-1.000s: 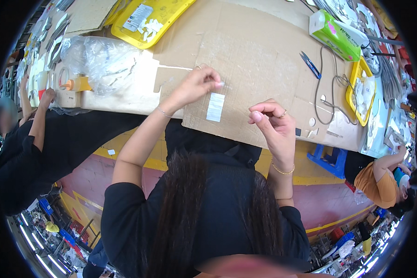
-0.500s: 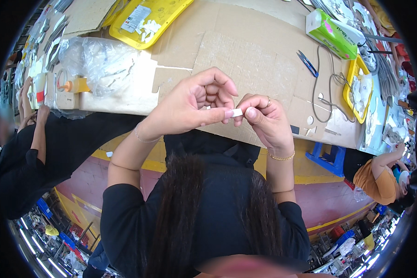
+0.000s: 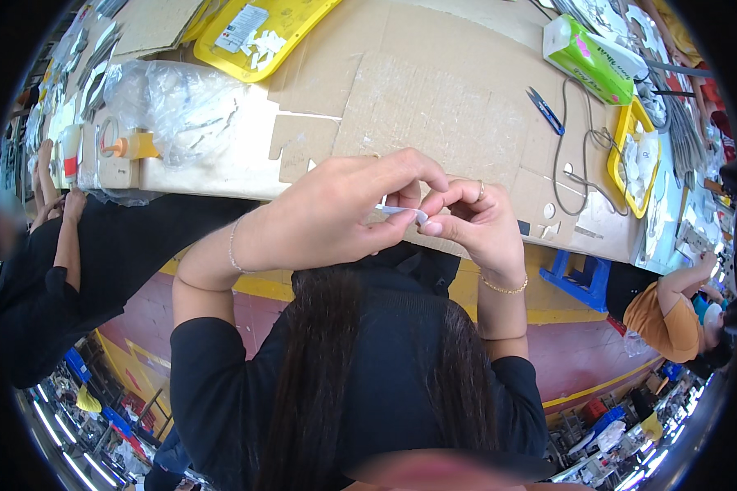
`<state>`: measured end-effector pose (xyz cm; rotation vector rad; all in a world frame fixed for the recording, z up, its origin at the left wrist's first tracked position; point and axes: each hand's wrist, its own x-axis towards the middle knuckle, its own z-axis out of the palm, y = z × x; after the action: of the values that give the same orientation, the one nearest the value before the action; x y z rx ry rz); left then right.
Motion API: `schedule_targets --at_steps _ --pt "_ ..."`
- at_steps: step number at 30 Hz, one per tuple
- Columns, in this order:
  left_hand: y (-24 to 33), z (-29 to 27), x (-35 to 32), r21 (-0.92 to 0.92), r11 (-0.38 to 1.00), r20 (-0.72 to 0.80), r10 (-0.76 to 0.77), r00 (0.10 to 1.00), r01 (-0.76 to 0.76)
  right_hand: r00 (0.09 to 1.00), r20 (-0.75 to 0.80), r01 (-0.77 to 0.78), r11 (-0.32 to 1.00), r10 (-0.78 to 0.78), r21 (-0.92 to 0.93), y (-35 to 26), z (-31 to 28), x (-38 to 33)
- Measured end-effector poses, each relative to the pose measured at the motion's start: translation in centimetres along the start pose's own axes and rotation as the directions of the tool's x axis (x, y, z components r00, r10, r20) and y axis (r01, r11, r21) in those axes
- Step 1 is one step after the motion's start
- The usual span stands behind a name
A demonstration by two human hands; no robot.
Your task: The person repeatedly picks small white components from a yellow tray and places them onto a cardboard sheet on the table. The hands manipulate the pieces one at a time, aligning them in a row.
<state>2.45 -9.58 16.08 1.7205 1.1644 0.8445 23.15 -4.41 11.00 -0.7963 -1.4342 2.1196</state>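
Observation:
A small white strip [image 3: 421, 217] is pinched between my two hands, just above the near edge of the cardboard-covered table [image 3: 434, 98]. My left hand [image 3: 352, 204] has its thumb and fingers closed on the strip's left part and partly hides it. My right hand [image 3: 483, 221] grips the strip's right end between thumb and fingertips. Up at the far left, similar small white pieces [image 3: 268, 45] lie in a yellow tray [image 3: 295, 37].
To the left are a clear plastic bag [image 3: 188, 106] and an orange-tipped bottle [image 3: 139, 146]. Blue-handled snips [image 3: 546, 110], a cord [image 3: 558, 164], a green tissue pack [image 3: 588, 61] and a yellow basket [image 3: 628, 135] lie right. Co-workers' arms [image 3: 70, 237] show at the sides.
My left hand has turned over, its back now facing up, and the fingers have closed in toward the strip. The right hand has shifted slightly; the strip now looks more tilted and hidden.

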Motion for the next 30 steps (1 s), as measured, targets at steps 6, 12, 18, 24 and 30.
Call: schedule_targets --at_steps 6,12,18,24,30 --pt "0.5 -0.1 0.0 0.05 0.999 0.049 0.009 0.999 -0.011 0.986 -0.004 0.156 0.942 -0.165 -0.297 -0.7 0.4 -0.3" --pt "1.2 0.2 -0.4 0.134 0.988 0.077 0.062 0.995 -0.072 0.974 0.015 0.213 0.903 -0.224 -0.374 -1.3 0.6 -0.8" --pt "1.5 0.2 -0.9 0.067 0.991 0.077 0.11 0.991 -0.116 0.944 0.03 0.312 0.855 -0.329 -0.414 -1.4 0.7 -1.2" --pt "1.8 -0.3 -1.1 0.022 0.999 0.104 0.032 0.994 -0.035 0.928 -0.018 0.331 0.846 -0.372 -0.418 -1.3 1.2 -1.4" --pt "1.9 -0.3 -0.9 0.081 0.991 0.092 0.101 0.991 -0.108 0.923 -0.013 0.341 0.829 -0.386 -0.443 -1.5 1.3 -1.5"
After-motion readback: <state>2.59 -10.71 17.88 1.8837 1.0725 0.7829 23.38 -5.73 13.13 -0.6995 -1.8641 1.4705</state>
